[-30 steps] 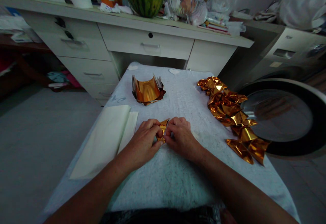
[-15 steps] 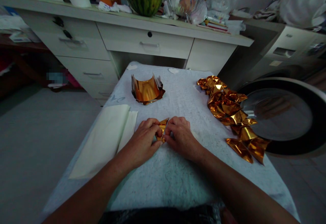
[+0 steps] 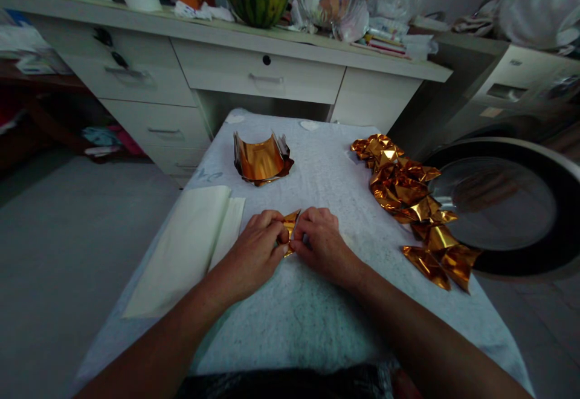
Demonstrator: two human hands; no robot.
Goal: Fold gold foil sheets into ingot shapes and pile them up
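Working gold foil at a cloth-covered table. Compared with the preceding half second, both hands keep their places; the chief difference is at the near end of the foil piece, where its tip now shows more clearly beside the left thumb. This suggests a slight adjustment of grip, with the piece still being shaped. The piece lies at the centre of the clock, twelve pointing away from the person. The left hand, at nine, is curled, its fingers and thumb narrowly pinching the piece. The right hand, at three, is likewise closed in, fingertips at the opposite edge; its exact contact is hidden. At eleven stands a curved stack of gold sheets; between two and three, a pile of folded foil; at nine, beyond the left hand, pale paper.
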